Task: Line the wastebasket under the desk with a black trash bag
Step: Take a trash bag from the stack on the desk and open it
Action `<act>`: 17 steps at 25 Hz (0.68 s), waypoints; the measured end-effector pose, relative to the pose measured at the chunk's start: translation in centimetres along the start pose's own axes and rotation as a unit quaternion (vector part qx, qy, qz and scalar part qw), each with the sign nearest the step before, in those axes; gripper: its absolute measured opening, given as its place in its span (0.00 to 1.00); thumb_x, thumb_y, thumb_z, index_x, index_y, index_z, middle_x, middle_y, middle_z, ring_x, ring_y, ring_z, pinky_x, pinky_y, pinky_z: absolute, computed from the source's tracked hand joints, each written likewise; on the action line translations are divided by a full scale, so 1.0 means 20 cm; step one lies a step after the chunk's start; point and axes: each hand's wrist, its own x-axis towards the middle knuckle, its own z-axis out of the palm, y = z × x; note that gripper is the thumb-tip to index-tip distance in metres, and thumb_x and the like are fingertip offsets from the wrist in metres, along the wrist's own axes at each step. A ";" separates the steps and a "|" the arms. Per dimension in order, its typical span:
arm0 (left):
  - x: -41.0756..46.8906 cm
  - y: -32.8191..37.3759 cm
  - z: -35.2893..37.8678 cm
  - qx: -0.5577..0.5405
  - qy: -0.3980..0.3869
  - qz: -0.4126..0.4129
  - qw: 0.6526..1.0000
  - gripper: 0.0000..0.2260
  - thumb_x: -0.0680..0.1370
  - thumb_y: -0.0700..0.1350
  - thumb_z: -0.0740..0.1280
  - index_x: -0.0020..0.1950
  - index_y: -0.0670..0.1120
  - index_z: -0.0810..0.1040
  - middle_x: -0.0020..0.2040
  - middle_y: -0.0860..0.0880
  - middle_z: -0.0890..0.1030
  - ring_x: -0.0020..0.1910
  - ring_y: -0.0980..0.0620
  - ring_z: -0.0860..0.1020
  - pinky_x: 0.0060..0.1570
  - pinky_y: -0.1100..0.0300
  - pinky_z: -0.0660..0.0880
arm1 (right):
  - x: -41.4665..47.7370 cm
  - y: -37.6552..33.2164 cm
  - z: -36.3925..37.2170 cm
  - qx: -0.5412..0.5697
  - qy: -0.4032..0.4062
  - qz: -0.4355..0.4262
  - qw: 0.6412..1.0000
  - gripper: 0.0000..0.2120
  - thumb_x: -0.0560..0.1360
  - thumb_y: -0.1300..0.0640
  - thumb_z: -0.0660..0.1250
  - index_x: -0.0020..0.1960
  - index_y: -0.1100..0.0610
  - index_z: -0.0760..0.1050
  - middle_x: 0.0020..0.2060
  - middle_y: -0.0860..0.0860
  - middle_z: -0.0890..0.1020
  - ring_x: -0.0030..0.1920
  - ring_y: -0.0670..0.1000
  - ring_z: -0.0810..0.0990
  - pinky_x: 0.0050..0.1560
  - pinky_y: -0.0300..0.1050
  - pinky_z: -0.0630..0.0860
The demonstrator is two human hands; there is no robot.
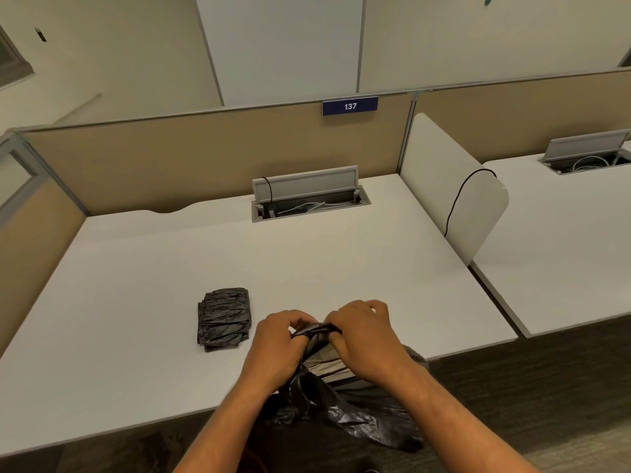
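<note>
A black trash bag (pixel 345 404) hangs from both my hands over the front edge of the white desk (pixel 170 268). My left hand (pixel 278 339) and my right hand (pixel 365 336) pinch its top edge side by side, fingers curled into the plastic. The bag's lower part drapes loose below the desk edge, between my forearms. A folded stack of black trash bags (pixel 223 319) lies flat on the desk to the left of my hands. No wastebasket is in view.
An open cable tray (pixel 309 199) with a raised lid sits at the back of the desk. A white divider panel (pixel 450 192) with a black cord stands at the right. A tan partition with a sign "137" runs behind. Dark carpet lies below.
</note>
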 end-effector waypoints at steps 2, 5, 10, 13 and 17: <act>-0.01 -0.01 -0.03 0.025 -0.019 -0.003 1.000 0.11 0.73 0.44 0.76 0.43 0.63 0.86 0.43 0.63 0.85 0.35 0.64 0.81 0.33 0.71 0.73 | 0.02 0.00 0.00 -0.009 0.009 0.020 1.000 0.12 0.81 0.51 0.59 0.56 0.44 0.80 0.48 0.44 0.84 0.58 0.51 0.78 0.65 0.55 0.62; -0.01 -0.05 -0.07 0.092 -0.053 -0.029 0.994 0.12 0.71 0.43 0.76 0.43 0.62 0.85 0.39 0.61 0.85 0.37 0.64 0.81 0.33 0.72 0.71 | 0.02 0.05 0.01 -0.010 0.039 0.032 0.999 0.13 0.81 0.53 0.58 0.56 0.43 0.81 0.48 0.44 0.84 0.55 0.50 0.78 0.61 0.54 0.61; -0.01 -0.12 -0.10 0.104 -0.018 -0.065 0.992 0.14 0.74 0.38 0.76 0.41 0.59 0.85 0.39 0.60 0.86 0.38 0.64 0.81 0.35 0.71 0.71 | 0.01 0.12 -0.02 0.018 0.071 0.060 0.995 0.14 0.81 0.55 0.58 0.60 0.43 0.80 0.52 0.43 0.84 0.56 0.50 0.79 0.59 0.52 0.63; -0.01 -0.15 -0.14 0.101 0.012 -0.078 0.992 0.18 0.73 0.33 0.72 0.41 0.58 0.86 0.40 0.59 0.87 0.41 0.62 0.83 0.33 0.73 0.71 | -0.02 0.18 -0.02 0.030 0.087 0.091 0.992 0.15 0.81 0.57 0.58 0.58 0.44 0.80 0.49 0.42 0.83 0.53 0.51 0.80 0.55 0.51 0.63; -0.01 -0.19 -0.21 0.077 0.071 -0.109 0.989 0.18 0.75 0.32 0.71 0.42 0.56 0.87 0.39 0.56 0.87 0.40 0.59 0.84 0.33 0.70 0.72 | -0.06 0.30 -0.06 0.045 0.103 0.170 0.979 0.13 0.82 0.57 0.58 0.57 0.47 0.79 0.47 0.44 0.83 0.51 0.53 0.82 0.52 0.51 0.63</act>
